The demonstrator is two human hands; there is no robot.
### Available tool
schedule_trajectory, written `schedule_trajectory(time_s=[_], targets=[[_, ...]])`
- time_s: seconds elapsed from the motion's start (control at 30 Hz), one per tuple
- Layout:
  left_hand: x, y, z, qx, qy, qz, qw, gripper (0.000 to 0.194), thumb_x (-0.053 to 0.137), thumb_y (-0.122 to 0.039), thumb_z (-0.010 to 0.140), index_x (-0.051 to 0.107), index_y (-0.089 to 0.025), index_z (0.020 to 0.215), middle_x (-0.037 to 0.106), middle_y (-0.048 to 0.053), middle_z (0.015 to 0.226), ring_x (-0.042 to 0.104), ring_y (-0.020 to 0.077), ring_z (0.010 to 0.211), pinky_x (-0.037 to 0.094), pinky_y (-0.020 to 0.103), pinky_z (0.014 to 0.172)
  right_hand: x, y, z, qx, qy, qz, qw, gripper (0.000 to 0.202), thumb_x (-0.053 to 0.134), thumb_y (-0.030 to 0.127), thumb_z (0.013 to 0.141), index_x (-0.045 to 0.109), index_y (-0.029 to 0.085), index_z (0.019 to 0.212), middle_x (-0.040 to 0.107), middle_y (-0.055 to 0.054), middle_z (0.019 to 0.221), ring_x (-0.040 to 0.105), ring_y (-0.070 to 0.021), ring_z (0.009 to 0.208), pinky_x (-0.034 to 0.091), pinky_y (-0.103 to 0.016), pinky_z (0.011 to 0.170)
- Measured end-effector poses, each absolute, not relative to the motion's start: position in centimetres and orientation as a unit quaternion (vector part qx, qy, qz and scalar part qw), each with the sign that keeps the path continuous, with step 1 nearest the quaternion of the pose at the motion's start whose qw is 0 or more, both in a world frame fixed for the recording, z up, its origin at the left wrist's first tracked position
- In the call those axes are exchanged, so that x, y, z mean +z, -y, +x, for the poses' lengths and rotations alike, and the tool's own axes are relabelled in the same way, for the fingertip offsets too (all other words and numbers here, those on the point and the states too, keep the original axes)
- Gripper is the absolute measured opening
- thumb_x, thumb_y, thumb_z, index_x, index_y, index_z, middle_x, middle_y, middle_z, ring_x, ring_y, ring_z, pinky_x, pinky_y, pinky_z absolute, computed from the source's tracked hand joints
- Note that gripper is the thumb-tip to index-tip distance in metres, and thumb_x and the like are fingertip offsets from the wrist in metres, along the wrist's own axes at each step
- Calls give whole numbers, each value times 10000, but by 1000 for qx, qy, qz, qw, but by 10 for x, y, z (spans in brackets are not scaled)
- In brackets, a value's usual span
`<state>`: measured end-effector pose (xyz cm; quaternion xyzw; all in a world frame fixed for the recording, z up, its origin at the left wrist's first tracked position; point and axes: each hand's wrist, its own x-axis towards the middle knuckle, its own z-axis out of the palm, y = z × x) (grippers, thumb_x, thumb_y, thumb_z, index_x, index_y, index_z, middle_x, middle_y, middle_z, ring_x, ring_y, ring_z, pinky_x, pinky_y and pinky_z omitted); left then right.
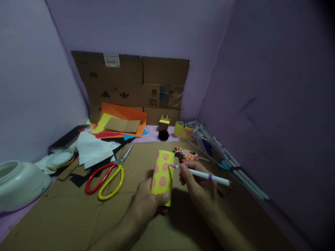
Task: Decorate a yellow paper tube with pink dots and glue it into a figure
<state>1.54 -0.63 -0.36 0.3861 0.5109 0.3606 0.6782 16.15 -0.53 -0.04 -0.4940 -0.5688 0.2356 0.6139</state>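
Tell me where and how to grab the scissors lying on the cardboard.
The scissors are probably best gripped by the handles, coming from the wearer's near side: both looped ends face that way, while the blades point away. The left hand is nearest but holds the spotted yellow piece.

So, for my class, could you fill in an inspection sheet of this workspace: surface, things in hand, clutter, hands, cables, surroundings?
Surface: cardboard base, creased.
Things in hand: spotted yellow piece; marker, purple tip at the piece, contact unclear.
Clutter: scissors, white paper, coloured sheets and pot left; white pens right.
Hands: left hand grips the piece; right hand holds the marker.
Cables: nothing seen.
Surroundings: purple walls; upright cardboard panel behind.
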Motion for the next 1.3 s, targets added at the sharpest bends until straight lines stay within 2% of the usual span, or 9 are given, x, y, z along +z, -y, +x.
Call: schedule_trajectory(time_s=[0.27, 1.3], targets=[[-7, 5, 16, 364, -510, 385, 677, 398, 727, -179, 465, 611, -118, 840, 565, -21, 587, 520, 130, 497, 481, 244, 415, 0, 8, 160, 231, 581, -493, 605, 193, 571, 341, 857, 635, 191, 753, 587, 20, 539, 552, -120, 464, 443, -217, 439], [-8, 6, 16, 360, -512, 394, 673, 399, 725, -212, 471, 604, -107, 837, 582, -8, 579, 531, 131, 479, 480, 247, 418, 3, 8, 158, 247, 577, -486, 608, 207, 569, 327, 851, 608, 181, 709, 556, 33, 503, 529, -111, 441, 420, -204, 424]])
